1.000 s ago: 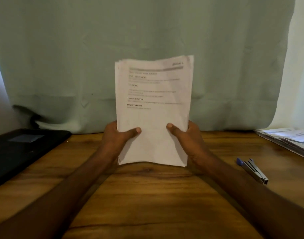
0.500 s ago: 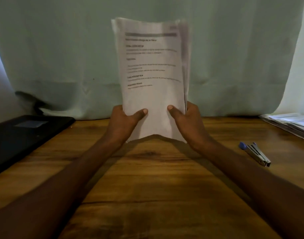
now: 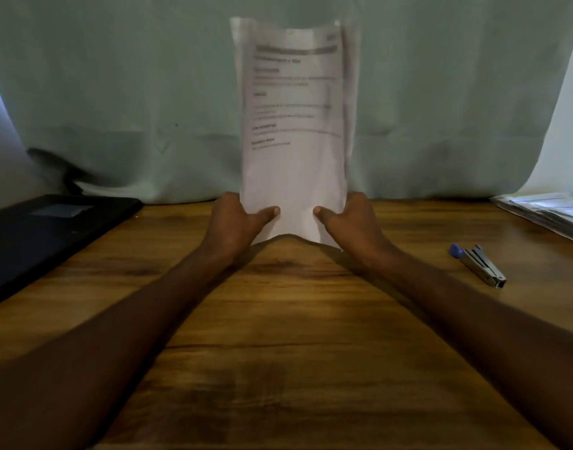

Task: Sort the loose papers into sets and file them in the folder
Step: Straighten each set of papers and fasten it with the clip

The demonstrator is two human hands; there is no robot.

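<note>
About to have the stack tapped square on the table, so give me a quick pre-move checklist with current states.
1. Left hand grips the paper stack: ok.
2. Right hand grips it too: ok.
3. Stack upright: ok.
4. Sheet edges aligned: not ok, right edges fan out.
5. Table beneath the stack bare: ok.
6. Stapler clear of the hands: ok, lying apart to the right.

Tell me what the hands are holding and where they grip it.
Both hands, left hand and right hand, hold an upright stack of papers by its bottom corners, thumbs in front.
</note>
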